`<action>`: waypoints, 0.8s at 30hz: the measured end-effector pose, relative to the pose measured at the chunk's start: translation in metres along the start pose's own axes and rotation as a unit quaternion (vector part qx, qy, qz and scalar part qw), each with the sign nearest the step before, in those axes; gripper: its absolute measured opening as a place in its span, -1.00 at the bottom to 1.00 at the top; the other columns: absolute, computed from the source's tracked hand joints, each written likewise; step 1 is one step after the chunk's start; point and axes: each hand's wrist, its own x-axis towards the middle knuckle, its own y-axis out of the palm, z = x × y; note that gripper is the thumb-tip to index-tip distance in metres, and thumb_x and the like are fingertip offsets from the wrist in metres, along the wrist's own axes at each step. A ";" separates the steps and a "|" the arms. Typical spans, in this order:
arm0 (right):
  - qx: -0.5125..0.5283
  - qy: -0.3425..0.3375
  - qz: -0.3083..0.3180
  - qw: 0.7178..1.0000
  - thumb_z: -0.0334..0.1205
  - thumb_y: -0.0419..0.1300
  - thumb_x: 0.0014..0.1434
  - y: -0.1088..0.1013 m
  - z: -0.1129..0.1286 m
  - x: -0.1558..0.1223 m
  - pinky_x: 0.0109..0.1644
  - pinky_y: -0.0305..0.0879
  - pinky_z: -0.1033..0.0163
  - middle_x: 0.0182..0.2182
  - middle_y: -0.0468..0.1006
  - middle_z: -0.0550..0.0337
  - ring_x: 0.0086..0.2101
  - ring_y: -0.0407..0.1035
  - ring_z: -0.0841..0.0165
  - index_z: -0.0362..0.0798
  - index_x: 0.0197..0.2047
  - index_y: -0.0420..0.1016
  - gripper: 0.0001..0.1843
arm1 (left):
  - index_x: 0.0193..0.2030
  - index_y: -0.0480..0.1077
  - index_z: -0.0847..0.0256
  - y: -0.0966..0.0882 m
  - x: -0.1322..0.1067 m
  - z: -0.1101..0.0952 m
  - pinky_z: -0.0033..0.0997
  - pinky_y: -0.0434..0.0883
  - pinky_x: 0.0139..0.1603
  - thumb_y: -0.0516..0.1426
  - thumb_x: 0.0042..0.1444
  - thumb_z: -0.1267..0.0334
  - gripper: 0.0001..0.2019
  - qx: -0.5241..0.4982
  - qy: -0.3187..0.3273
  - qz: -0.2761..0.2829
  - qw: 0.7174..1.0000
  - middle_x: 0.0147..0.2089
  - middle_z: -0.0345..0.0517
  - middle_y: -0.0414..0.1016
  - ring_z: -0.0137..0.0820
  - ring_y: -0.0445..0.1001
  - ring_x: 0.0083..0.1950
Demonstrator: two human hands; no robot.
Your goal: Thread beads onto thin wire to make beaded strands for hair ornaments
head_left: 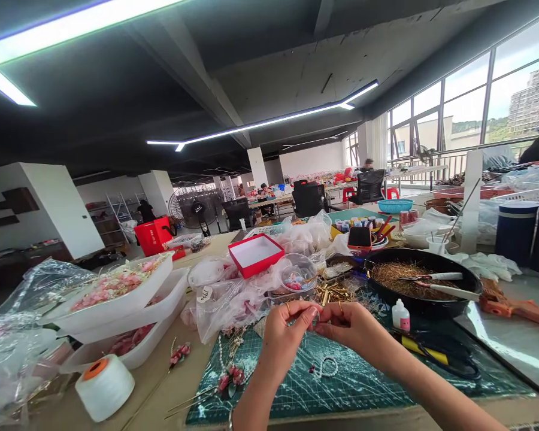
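Note:
My left hand [287,338] and my right hand [345,326] are raised above a green cutting mat [354,383], their fingertips meeting. Each pinches a small thin piece [315,318], possibly wire, that is too small to identify and mostly hidden by my fingers. Below my hands lie a loop of white pearl beads [326,367] and a pink-flowered hair ornament [231,377]. Loose gold tubes [335,293] are heaped just beyond my fingers. A small glue bottle [400,316] stands to the right of my right hand.
A black pan [420,281] of fine golden strands holds scissors. Nearby are white trays of pink flowers [117,299], a white thread spool [104,387], a red box [256,254], plastic bags [229,299], and a phone [359,237]. Other people sit farther back.

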 end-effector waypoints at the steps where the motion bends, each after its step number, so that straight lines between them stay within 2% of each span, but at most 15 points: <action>1: 0.025 0.000 0.002 1.000 -0.04 0.15 -0.01 -0.002 -0.001 0.000 -0.52 -0.13 0.31 -0.62 0.19 0.37 -0.56 0.00 0.49 -0.07 -0.47 0.36 -0.75 | -0.26 0.50 0.20 -0.002 0.000 0.001 -0.45 0.24 -0.35 0.14 -0.06 0.16 -0.76 -0.005 -0.007 0.000 1.000 -0.56 -0.17 0.41 -0.37 0.34 -0.42; 4: 0.066 0.012 -0.014 0.998 -0.05 0.13 0.01 -0.014 -0.005 -0.004 -0.52 -0.15 0.32 -0.62 0.16 0.38 -0.57 -0.03 0.49 -0.06 -0.45 0.32 -0.76 | -0.29 0.50 0.22 -0.008 -0.002 0.002 -0.45 0.24 -0.37 0.14 -0.07 0.16 -0.77 -0.044 -0.047 0.019 0.998 -0.66 -0.27 0.27 -0.45 0.28 -0.51; 8: 0.062 0.046 -0.030 0.997 -0.05 0.13 0.00 -0.032 -0.014 -0.010 -0.54 -0.17 0.33 -0.62 0.15 0.38 -0.59 -0.05 0.50 -0.06 -0.46 0.30 -0.76 | -0.32 0.45 0.21 -0.015 -0.008 0.003 -0.46 0.25 -0.44 0.11 -0.02 0.16 -0.81 -0.088 -0.092 0.065 0.990 -0.66 -0.35 0.12 -0.56 0.11 -0.61; 11: 0.040 0.035 -0.044 0.998 -0.07 0.13 0.01 -0.036 -0.031 -0.010 -0.51 -0.10 0.32 -0.60 0.21 0.35 -0.56 0.02 0.48 -0.06 -0.46 0.32 -0.78 | -0.35 0.41 0.20 -0.016 -0.012 0.004 -0.54 0.09 -0.57 0.10 0.00 0.17 -0.84 -0.115 -0.099 0.119 0.981 -0.62 -0.35 0.08 -0.59 0.00 -0.62; 13: 0.022 0.035 -0.043 0.998 -0.07 0.12 0.01 -0.036 -0.044 -0.009 -0.49 -0.07 0.31 -0.60 0.22 0.34 -0.54 0.06 0.46 -0.05 -0.47 0.32 -0.78 | -0.38 0.42 0.23 -0.015 -0.011 0.006 -0.54 0.00 -0.59 0.11 0.00 0.16 -0.82 -0.128 -0.094 0.127 0.979 -0.59 -0.30 0.14 -0.60 -0.01 -0.60; 16: -0.009 0.058 -0.022 0.998 -0.09 0.12 0.02 -0.035 -0.056 -0.012 -0.52 -0.11 0.31 -0.63 0.16 0.37 -0.57 0.02 0.46 -0.04 -0.39 0.32 -0.82 | -0.37 0.44 0.26 -0.016 -0.003 0.015 -0.52 -0.06 -0.59 0.12 -0.02 0.16 -0.80 -0.152 -0.090 0.104 0.979 -0.53 -0.22 0.24 -0.60 0.01 -0.59; 19: -0.015 0.054 -0.001 0.998 -0.17 0.07 0.08 -0.035 -0.049 -0.022 -0.53 -0.16 0.31 -0.65 0.06 0.42 -0.58 -0.04 0.47 0.00 -0.26 0.30 -0.86 | -0.29 0.46 0.23 -0.018 0.008 0.026 -0.52 -0.06 -0.59 0.15 -0.07 0.18 -0.78 -0.162 -0.072 0.003 0.984 -0.43 -0.16 0.36 -0.61 0.03 -0.60; 21: -0.004 0.043 0.010 0.999 -0.22 0.03 0.11 -0.036 -0.037 -0.029 -0.52 -0.16 0.31 -0.64 0.06 0.42 -0.57 -0.06 0.47 0.01 -0.25 0.28 -0.89 | -0.25 0.46 0.20 -0.018 0.011 0.029 -0.53 -0.01 -0.58 0.15 -0.09 0.18 -0.76 -0.126 -0.066 -0.051 0.989 -0.36 -0.14 0.42 -0.59 0.09 -0.58; 22: 0.004 0.037 0.017 0.999 -0.24 0.02 0.11 -0.036 -0.030 -0.032 -0.52 -0.15 0.31 -0.63 0.06 0.42 -0.57 -0.06 0.48 0.01 -0.26 0.27 -0.90 | -0.23 0.46 0.18 -0.016 0.012 0.029 -0.53 0.03 -0.56 0.15 -0.09 0.17 -0.75 -0.098 -0.070 -0.049 0.992 -0.34 -0.13 0.45 -0.57 0.14 -0.55; 24: 0.021 0.029 0.033 0.999 -0.26 0.01 0.12 -0.034 -0.017 -0.033 -0.52 -0.15 0.31 -0.63 0.07 0.42 -0.57 -0.06 0.48 0.01 -0.25 0.26 -0.90 | -0.19 0.45 0.16 -0.010 0.009 0.026 -0.51 0.12 -0.47 0.14 -0.08 0.16 -0.72 -0.050 -0.079 0.008 0.996 -0.27 -0.10 0.48 -0.49 0.25 -0.45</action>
